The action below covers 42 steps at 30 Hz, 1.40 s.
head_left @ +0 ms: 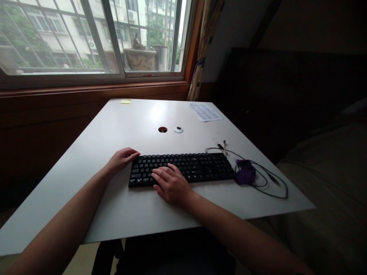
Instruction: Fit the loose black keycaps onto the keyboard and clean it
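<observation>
A black keyboard [200, 168] lies on the white table [137, 130], near its front edge. My left hand [122, 157] is at the keyboard's upper left corner, fingertips touching that corner and nothing gripped. Over the keyboard's left half rests my right hand [170, 183], its fingers spread on the keys and its palm below the front edge. Just right of the keyboard is a crumpled purple cloth [246, 172], with a black cable [282, 198] looped around it.
Behind the keyboard are a round hole [163, 130] and a white round cover [178, 130]. Printed papers [205, 112] lie at the back right, a yellow note [125, 102] at the back left. A small tied item [225, 149] sits by the keyboard's upper right. A window stands behind.
</observation>
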Motion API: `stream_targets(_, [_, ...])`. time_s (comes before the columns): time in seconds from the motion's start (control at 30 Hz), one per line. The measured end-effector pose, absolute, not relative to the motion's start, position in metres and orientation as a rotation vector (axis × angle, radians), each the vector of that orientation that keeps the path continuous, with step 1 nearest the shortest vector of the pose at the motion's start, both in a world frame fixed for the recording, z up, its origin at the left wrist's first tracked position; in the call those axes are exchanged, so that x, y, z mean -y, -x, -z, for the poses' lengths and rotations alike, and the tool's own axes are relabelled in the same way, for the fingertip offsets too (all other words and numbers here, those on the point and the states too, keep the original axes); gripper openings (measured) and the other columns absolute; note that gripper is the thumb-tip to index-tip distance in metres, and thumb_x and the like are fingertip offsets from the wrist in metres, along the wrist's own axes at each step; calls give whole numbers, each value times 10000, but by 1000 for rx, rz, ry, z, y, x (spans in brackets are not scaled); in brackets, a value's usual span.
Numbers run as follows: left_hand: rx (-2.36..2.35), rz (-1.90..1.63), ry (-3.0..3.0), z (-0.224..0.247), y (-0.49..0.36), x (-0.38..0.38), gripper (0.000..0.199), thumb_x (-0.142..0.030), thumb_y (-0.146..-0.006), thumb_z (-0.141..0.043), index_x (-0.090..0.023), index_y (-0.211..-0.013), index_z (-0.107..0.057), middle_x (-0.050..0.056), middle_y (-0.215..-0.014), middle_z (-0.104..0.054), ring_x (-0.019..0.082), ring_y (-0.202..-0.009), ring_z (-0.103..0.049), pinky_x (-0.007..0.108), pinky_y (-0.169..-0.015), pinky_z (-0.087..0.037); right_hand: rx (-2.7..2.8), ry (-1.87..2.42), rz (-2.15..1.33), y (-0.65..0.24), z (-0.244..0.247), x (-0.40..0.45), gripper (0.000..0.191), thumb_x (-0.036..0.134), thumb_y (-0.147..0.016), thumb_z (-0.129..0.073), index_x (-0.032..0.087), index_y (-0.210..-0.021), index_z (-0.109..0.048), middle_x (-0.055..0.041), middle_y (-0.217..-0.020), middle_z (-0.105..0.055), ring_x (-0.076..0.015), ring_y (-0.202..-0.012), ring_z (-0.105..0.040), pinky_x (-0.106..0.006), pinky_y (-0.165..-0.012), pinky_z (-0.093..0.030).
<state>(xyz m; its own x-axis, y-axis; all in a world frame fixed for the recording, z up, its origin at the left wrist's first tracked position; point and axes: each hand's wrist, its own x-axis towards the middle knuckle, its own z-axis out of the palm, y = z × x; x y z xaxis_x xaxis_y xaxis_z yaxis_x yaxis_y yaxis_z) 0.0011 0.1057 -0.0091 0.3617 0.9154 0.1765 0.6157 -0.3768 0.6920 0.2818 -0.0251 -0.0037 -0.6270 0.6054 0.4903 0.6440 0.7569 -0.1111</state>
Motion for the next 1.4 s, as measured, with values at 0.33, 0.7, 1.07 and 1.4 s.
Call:
stream_targets(0.33, [-1330, -738, -2085, 9, 1, -107, 517, -681, -893, -562, -217, -956, -781, 80, -973, -767, 272, -924, -692, 345, -822, -514, 2380, 1131, 110, -290, 9, 23, 527, 457, -1026, -491, 147, -1448, -547, -142, -1598, -435, -281, -1449, -426, -471, -1220, -341])
stream_targets(0.7, [-1352, -725, -2096, 10, 1, -108, 499, -662, -887, -567, -213, -929, -781, 84, -944, -751, 272, -888, -685, 348, -799, -515, 2481, 1178, 100, -308, 13, 29, 673, 534, -1030, -454, 129, -1565, -394, -123, -1637, -358, -254, -1541, -292, -464, -1266, -266])
stream_targets(1.07, [-1364, -723, -2077, 8, 1, -106, 498, -669, -879, -569, -222, -926, -783, 82, -945, -754, 280, -905, -692, 349, -793, -517, 1900, 1631, 169, -445, -5, 26, 361, 364, -1025, -455, 242, -1277, -684, -72, -1342, -682, -258, -1268, -575, -421, -1139, -404])
stream_targets(1.4, [-1360, -716, -2118, 9, 1, -107, 487, -652, -901, -548, -226, -938, -782, 74, -958, -755, 274, -914, -687, 353, -820, -504, 1499, 2048, -134, -553, 21, 1, 400, 569, -858, -564, 234, -901, -778, -65, -944, -772, -250, -875, -683, -347, -780, -492])
